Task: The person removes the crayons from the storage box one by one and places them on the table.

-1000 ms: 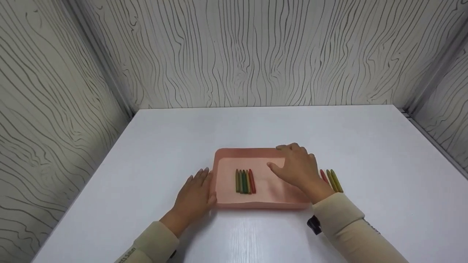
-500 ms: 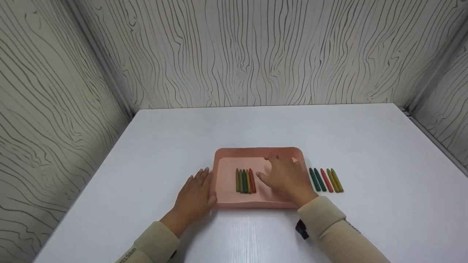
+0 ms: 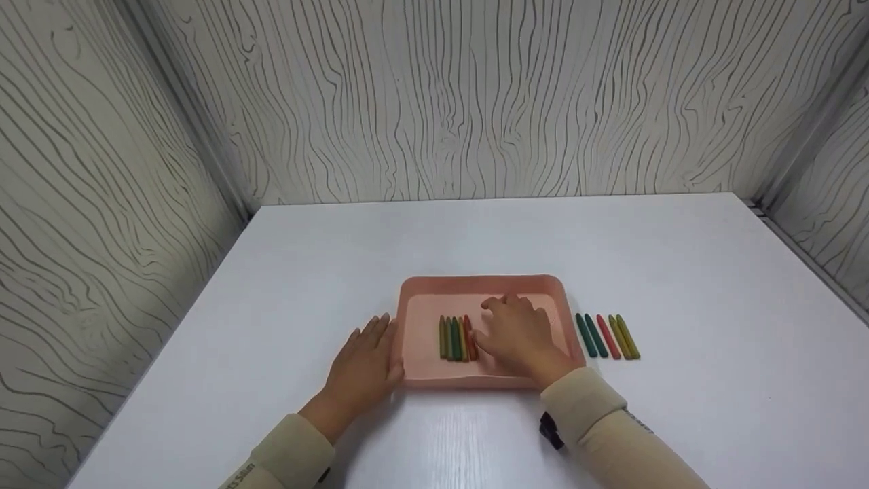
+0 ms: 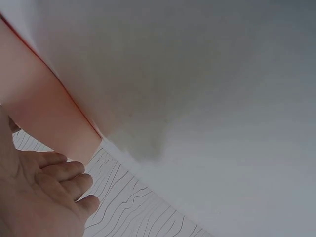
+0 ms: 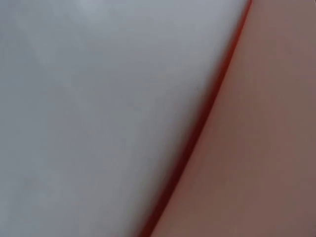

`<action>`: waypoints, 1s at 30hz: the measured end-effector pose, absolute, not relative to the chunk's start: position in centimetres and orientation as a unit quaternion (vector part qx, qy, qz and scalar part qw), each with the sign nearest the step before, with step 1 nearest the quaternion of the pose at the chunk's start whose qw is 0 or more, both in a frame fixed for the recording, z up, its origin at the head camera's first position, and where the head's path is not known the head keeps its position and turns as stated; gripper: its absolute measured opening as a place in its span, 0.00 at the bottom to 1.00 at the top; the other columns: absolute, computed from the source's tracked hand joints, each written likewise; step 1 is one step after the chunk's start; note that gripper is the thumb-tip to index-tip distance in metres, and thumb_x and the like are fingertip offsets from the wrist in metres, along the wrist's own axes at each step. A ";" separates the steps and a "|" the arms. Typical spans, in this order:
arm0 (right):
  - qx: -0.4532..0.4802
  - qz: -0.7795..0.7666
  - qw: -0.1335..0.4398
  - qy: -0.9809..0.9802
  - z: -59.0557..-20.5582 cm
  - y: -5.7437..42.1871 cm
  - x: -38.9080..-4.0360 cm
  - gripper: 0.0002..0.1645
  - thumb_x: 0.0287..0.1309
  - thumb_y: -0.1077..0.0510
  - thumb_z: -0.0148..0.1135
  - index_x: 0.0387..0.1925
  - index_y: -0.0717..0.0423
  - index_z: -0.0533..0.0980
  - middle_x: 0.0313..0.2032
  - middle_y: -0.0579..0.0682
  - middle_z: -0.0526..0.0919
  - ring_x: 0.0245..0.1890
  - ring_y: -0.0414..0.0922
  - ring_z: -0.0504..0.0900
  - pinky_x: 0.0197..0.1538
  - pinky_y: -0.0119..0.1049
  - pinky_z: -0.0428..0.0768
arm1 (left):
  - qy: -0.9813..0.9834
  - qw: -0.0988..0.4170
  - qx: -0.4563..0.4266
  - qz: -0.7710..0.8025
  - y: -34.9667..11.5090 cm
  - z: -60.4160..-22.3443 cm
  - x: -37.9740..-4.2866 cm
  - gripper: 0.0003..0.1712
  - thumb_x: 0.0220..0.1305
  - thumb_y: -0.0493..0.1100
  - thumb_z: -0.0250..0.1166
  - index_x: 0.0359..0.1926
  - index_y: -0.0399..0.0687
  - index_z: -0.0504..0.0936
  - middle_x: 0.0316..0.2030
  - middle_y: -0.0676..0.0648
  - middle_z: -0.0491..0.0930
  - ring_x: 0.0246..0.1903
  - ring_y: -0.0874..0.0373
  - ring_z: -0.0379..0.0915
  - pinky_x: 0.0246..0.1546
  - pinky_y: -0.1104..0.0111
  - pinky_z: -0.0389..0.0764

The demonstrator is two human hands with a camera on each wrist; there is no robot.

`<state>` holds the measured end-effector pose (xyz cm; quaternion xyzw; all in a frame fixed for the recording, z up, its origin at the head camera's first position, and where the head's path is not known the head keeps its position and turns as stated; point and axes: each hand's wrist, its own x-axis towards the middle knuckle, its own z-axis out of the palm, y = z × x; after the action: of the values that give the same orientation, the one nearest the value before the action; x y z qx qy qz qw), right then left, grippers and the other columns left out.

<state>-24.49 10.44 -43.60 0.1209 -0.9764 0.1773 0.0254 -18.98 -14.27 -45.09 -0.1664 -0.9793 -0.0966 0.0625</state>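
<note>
A pink tray [image 3: 421, 382] lies on the white table, holding a row of several crayons [image 3: 455, 339] in green, yellow and red. My left hand [image 3: 363, 360] rests along the tray's left wall with its fingers straight; in the left wrist view the palm of this left hand [image 4: 44, 192] is beside the pink wall. Over the tray's right half is my right hand [image 3: 519, 336], fingers apart and bent a little, gripping nothing that I can see. Its thumb is at the red crayon [image 3: 470, 333] at the row's right end; whether they touch I cannot tell.
To the right of the tray, more crayons lie side by side on the table: two dark green crayons [image 3: 592, 336], one red crayon [image 3: 608, 337] and two yellow crayons [image 3: 624, 337]. Patterned panels [image 3: 448, 102] stand behind and beside the table.
My right hand has moved left and lower, from the tray's right end to beside the red crayon in the row. This uncovered the green crayons outside. The left hand has stayed put.
</note>
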 end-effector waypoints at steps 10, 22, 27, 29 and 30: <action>0.124 0.177 0.011 -0.976 -44.0 9.8 -24.7 0.28 0.52 0.43 0.65 0.52 0.54 0.78 0.44 0.52 0.77 0.43 0.52 0.74 0.44 0.50 0.72 | -0.978 0.063 -0.170 -0.105 -14.3 -45.1 -18.9 0.33 0.68 0.49 0.48 0.67 0.32 0.62 0.67 0.37 0.60 0.68 0.43 0.53 0.66 0.50 0.54; 0.122 0.222 -0.019 -0.967 -44.4 9.3 -24.9 0.24 0.53 0.49 0.65 0.50 0.57 0.79 0.40 0.52 0.73 0.40 0.50 0.71 0.42 0.47 0.74 | -0.976 0.076 -0.174 -0.104 -14.3 -45.1 -18.9 0.32 0.68 0.47 0.48 0.67 0.32 0.63 0.67 0.37 0.62 0.67 0.43 0.54 0.65 0.50 0.56; 0.112 0.293 -0.034 -0.949 -44.8 9.1 -24.9 0.20 0.53 0.56 0.65 0.48 0.59 0.79 0.42 0.54 0.73 0.42 0.50 0.72 0.47 0.46 0.74 | -0.976 0.079 -0.174 -0.103 -14.3 -45.2 -18.9 0.32 0.68 0.47 0.49 0.66 0.31 0.63 0.66 0.36 0.63 0.67 0.43 0.55 0.64 0.50 0.57; 0.106 0.323 -0.041 -0.939 -45.0 9.1 -24.9 0.20 0.52 0.59 0.66 0.48 0.62 0.78 0.42 0.55 0.73 0.41 0.49 0.72 0.48 0.45 0.74 | -0.976 0.081 -0.175 -0.104 -14.3 -45.2 -18.9 0.32 0.67 0.47 0.49 0.66 0.31 0.64 0.66 0.36 0.63 0.66 0.43 0.56 0.64 0.50 0.58; 0.104 0.337 -0.045 -0.935 -45.0 9.1 -24.9 0.20 0.52 0.60 0.66 0.48 0.63 0.78 0.42 0.55 0.73 0.41 0.49 0.73 0.49 0.45 0.74 | -0.975 0.084 -0.176 -0.104 -14.3 -45.3 -18.9 0.32 0.67 0.47 0.49 0.66 0.31 0.64 0.66 0.36 0.63 0.66 0.42 0.56 0.64 0.50 0.58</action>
<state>-24.89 9.05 -45.00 0.1036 -0.9348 0.3366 -0.0453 -18.87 -14.33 -45.26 -0.1759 -0.9753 -0.1044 0.0836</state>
